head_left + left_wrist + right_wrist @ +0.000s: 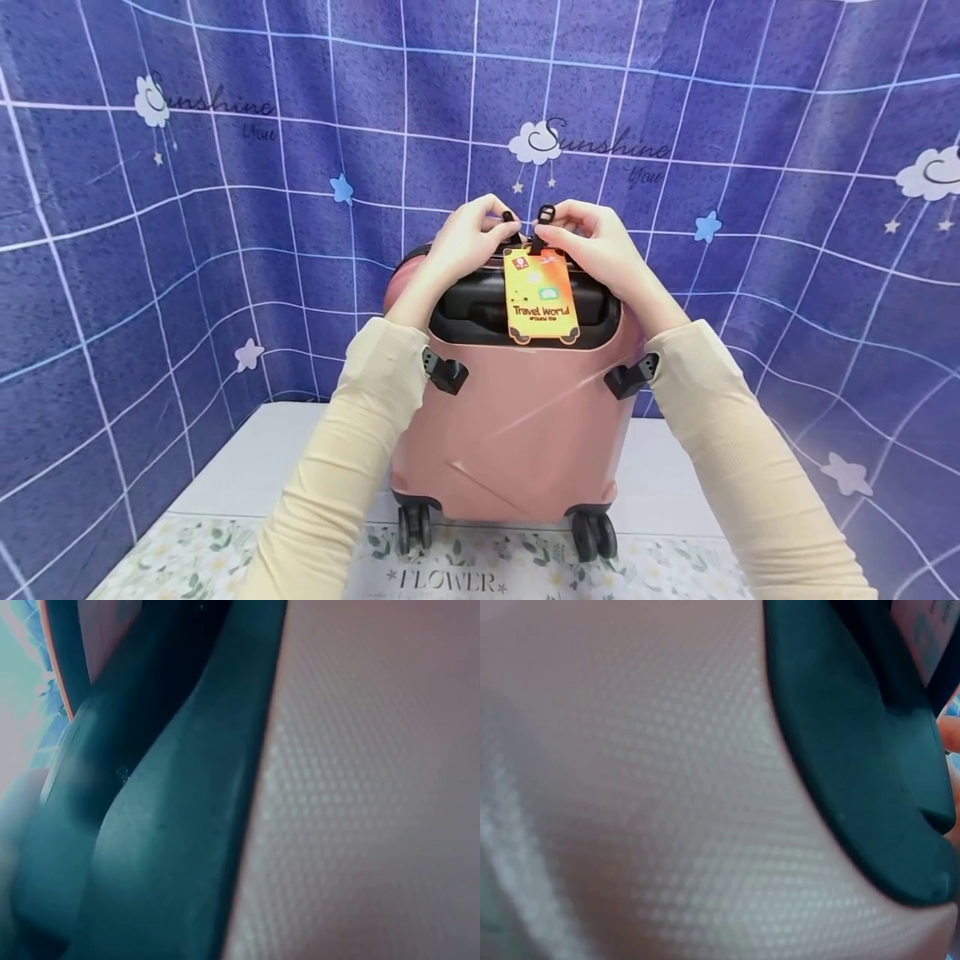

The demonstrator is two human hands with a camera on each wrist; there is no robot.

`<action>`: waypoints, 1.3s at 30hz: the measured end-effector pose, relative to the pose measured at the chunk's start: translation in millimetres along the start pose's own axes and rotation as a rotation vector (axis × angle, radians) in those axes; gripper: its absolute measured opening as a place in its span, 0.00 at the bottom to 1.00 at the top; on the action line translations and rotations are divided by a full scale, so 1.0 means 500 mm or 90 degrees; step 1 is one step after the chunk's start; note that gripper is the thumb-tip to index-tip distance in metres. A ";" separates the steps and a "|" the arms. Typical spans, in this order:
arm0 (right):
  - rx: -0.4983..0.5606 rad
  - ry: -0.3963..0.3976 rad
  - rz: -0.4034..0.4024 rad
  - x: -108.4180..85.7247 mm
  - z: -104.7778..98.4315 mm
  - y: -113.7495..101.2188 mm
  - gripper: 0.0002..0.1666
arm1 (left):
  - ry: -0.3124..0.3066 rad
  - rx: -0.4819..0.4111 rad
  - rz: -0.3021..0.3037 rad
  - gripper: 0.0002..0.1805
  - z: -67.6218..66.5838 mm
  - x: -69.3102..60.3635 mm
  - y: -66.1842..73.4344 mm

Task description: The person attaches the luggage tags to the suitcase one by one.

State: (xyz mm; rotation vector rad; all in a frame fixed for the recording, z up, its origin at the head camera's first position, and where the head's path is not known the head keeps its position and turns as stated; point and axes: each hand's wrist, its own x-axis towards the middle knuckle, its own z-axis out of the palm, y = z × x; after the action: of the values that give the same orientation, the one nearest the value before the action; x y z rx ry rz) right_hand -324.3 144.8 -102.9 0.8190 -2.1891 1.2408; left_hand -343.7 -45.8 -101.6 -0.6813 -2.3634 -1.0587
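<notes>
A pink hard-shell suitcase (517, 417) stands upright on its wheels, a black handle recess (465, 304) in its upper part. In front of the recess hangs a yellow-orange luggage tag (542, 296) printed "Travel World". At the suitcase's top, my left hand (468, 237) pinches the black strap end (509, 218) between thumb and fingers. Just right of it, my right hand (596, 242) pinches the tag's black strap near its small buckle (546, 214). Both wrist views mostly show the textured pink shell (367, 780) and black handle area (855, 772); fingers barely appear.
Below the suitcase lies a white surface (240, 450) with a floral mat (202, 550) reading "FLOWER" along the front. A blue-purple curtain (420, 108) with grid lines, stars and clouds surrounds it at back and sides. Black wheels (592, 535) rest on the mat.
</notes>
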 end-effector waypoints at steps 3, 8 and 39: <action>0.016 0.015 -0.018 0.003 0.001 0.001 0.07 | 0.003 -0.012 -0.006 0.11 0.002 -0.002 -0.004; 0.029 0.019 -0.020 0.008 0.004 0.003 0.06 | 0.012 -0.020 0.003 0.13 -0.001 -0.003 -0.006; 0.085 0.027 -0.016 0.004 0.005 0.013 0.16 | 0.008 -0.116 0.007 0.14 -0.009 -0.013 -0.003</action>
State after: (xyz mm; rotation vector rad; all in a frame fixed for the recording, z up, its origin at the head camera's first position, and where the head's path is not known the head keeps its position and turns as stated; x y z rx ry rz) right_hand -330.5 144.5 -106.5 0.8614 -2.0735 1.3906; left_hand -338.5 -51.5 -103.5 -0.7489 -2.2683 -1.2804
